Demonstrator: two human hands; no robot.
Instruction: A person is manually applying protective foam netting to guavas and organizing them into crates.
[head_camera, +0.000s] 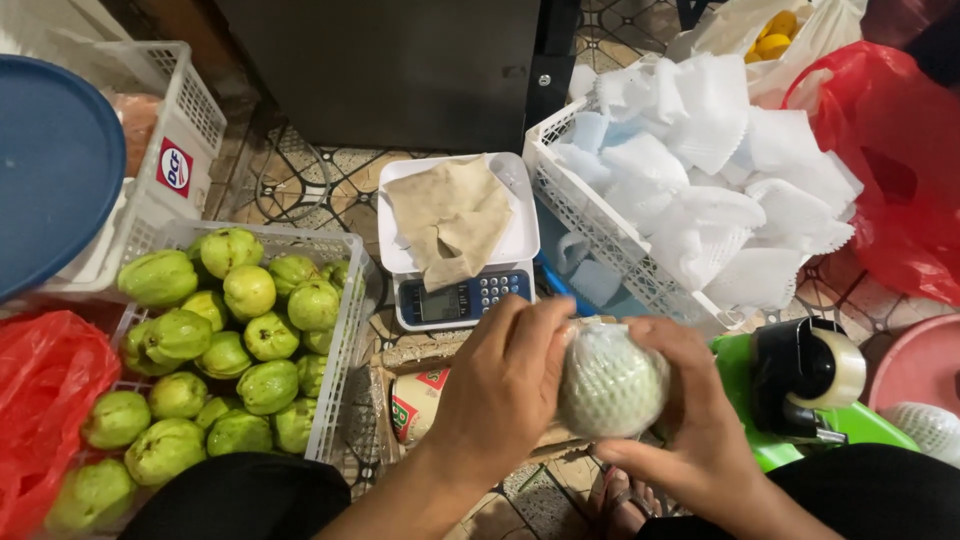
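The foam net (612, 385) hides the fruit inside it, and the left hand (505, 385) covers its near side. The blue lid (50, 170) runs off the left edge. A cloth (452, 218) hides most of the scale's (455, 297) tray; its display is too small to read.

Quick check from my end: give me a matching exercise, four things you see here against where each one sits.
Things:
1. green guavas
2. beige cloth
3. white foam nets
4. netted fruit

Places:
A. on the pan of the white scale
B. held between the left hand and right hand
C. in the white crate at left
D. heaped in the white basket at upper right

Pairs: 1-C, 2-A, 3-D, 4-B
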